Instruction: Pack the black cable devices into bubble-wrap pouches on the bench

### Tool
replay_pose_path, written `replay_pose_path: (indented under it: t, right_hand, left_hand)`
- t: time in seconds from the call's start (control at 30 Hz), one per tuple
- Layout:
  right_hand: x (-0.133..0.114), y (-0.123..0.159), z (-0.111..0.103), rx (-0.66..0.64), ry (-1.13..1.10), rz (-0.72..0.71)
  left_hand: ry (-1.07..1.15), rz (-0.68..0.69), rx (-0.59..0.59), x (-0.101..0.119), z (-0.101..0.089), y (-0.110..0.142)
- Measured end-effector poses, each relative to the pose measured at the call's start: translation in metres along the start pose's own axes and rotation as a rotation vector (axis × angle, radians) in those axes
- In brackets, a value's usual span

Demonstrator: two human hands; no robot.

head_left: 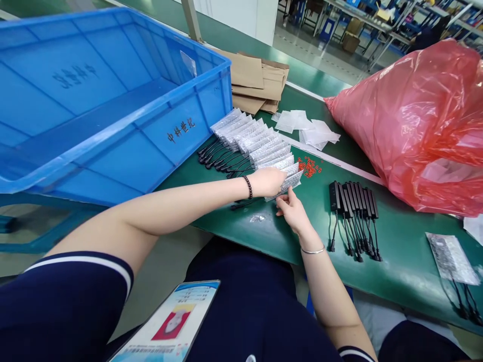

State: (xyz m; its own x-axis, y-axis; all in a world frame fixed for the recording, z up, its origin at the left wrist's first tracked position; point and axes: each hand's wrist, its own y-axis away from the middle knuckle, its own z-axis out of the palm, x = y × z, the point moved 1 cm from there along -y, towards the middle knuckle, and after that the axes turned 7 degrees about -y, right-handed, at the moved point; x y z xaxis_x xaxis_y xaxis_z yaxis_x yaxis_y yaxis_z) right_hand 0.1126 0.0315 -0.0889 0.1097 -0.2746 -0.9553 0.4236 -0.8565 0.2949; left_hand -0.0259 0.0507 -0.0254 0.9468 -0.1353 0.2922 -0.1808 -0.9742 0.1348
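A row of silvery bubble-wrap pouches (251, 137) lies side by side on the green table, black cables (217, 157) sticking out at their near ends. At the near right end of this row, my left hand (268, 182) curls over the last bubble-wrap pouch (293, 180), its fingertips partly hidden. My right hand (292, 208) pinches the lower edge of that same pouch between thumb and fingers. Small red rings (309, 167) are scattered just beyond the pouch. To the right, several black adapters (353, 197) with short cables lie in a row.
A large blue crate (181, 125) stands at left. Flattened cardboard (256, 80) and white sheets (296, 121) lie behind the pouches. A bulging red plastic bag (411, 125) takes up the right back. Another pouch (453, 257) rests far right, near a co-worker's dark-clothed leg (418, 342).
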Motion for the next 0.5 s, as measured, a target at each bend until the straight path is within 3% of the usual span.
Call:
replay_pose_path:
  t: [0.1,0.17,0.23,0.3,0.37,0.5]
  right_hand:
    - [-0.001,0.01,-0.014,-0.005,0.157,-0.048]
    - [-0.004,0.023,-0.034,0.074,0.321,-0.139]
    - [-0.008,0.04,-0.062,0.268,0.607,-0.263]
    - [-0.01,0.056,-0.093,0.541,0.89,-0.302]
    - [-0.008,0.065,-0.12,0.72,1.058,-0.213]
    - [0.001,0.061,-0.143,0.72,1.039,-0.021]
  left_hand:
    - [-0.065,-0.029,0.033,0.001,0.007,0.004]
    - [-0.097,-0.039,0.079,0.0,0.006,0.006]
    - [-0.118,-0.033,0.111,-0.002,0.004,0.007]
    - [-0.114,-0.017,0.14,-0.002,0.002,0.009]
    - [-0.064,0.005,0.188,0.001,0.0,0.013]
    - [0.259,0.135,0.311,0.022,0.004,0.024]
